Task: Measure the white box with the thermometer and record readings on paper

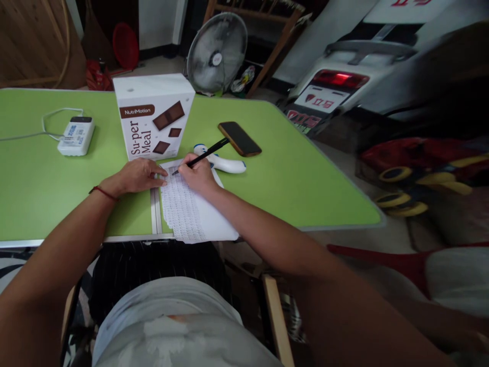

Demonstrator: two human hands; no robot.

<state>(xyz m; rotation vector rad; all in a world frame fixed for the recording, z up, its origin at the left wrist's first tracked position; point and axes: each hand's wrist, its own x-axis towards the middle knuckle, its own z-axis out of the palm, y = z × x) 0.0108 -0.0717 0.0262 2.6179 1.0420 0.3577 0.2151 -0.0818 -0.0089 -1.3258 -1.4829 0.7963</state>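
My right hand is closed around a black pen, its tip on or just over the upper part of a sheet of paper. Rows of small handwriting fill the left side of the sheet, while its right side is blank white. My left hand rests at the sheet's upper left edge, thumb and forefinger apart and nothing held between them. Behind both hands stands a white box printed with brown bars. A white and blue device, seemingly an infrared thermometer, lies just beyond my right hand, partly hidden by it.
A phone lies at the right on the green table. On the left is a white power adapter with a cable. Behind the table stand a fan and a scooter. A chair's wooden armrest is beside me.
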